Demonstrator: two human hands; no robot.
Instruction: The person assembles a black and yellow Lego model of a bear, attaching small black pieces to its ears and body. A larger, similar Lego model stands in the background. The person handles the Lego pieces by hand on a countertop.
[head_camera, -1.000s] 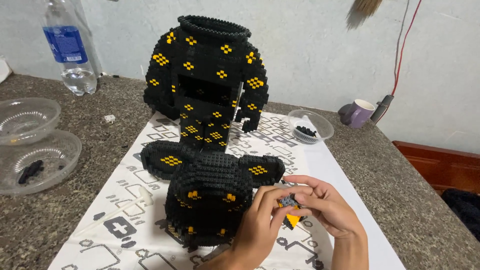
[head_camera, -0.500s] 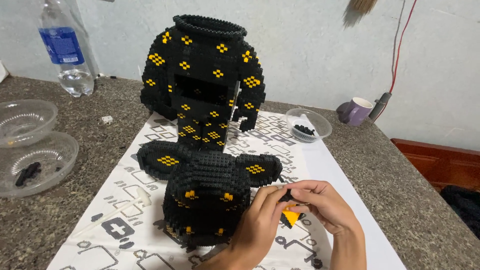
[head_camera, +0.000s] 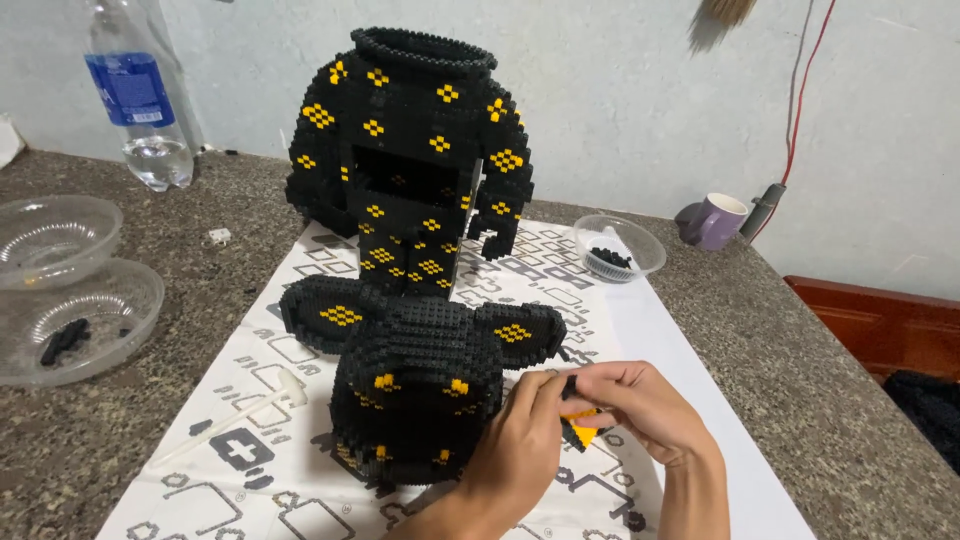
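— What stands at the back of the stone counter (head_camera: 800, 400)?

— A clear water bottle (head_camera: 138, 95) with a blue label at the far left, and a purple mug (head_camera: 718, 221) at the right, near the pale wall (head_camera: 620, 100). A red cable (head_camera: 805, 90) hangs down that wall.

— And the bowls?

— Two clear bowls (head_camera: 60, 290) at the left edge, the nearer holding a few black bits. A smaller bowl (head_camera: 618, 246) with black pieces sits on the printed sheet (head_camera: 300, 480), beside the mug.
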